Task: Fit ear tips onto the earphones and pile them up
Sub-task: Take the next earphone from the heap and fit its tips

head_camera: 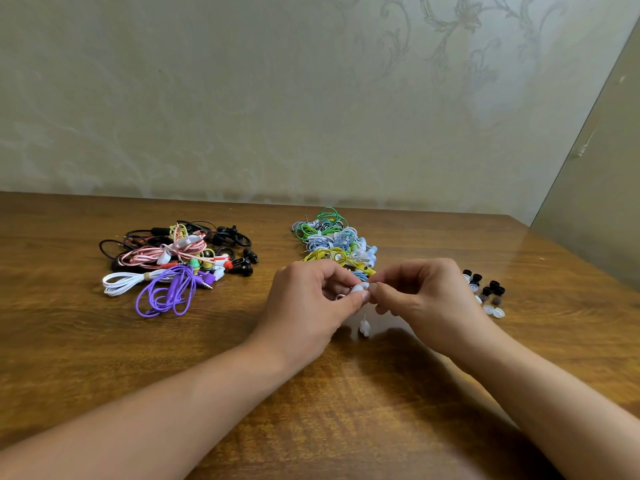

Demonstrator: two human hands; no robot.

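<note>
Wooden table (104, 341) lying under patterned wall (242, 98). White earbud (357, 289) sitting at frame centre, pinched by left hand (308, 306), thumb and forefinger clamping on it. Right hand (419, 292) meeting it, fingertips pinching small pale ear tip (372, 287) against bud. Second white earbud (364, 326) dangling just below hands. Bundled earphones (336, 240) lying behind hands; tangled earphone pile (176, 261) lying centre left. Loose ear tips (486, 292), black and clear, sitting at right.
</note>
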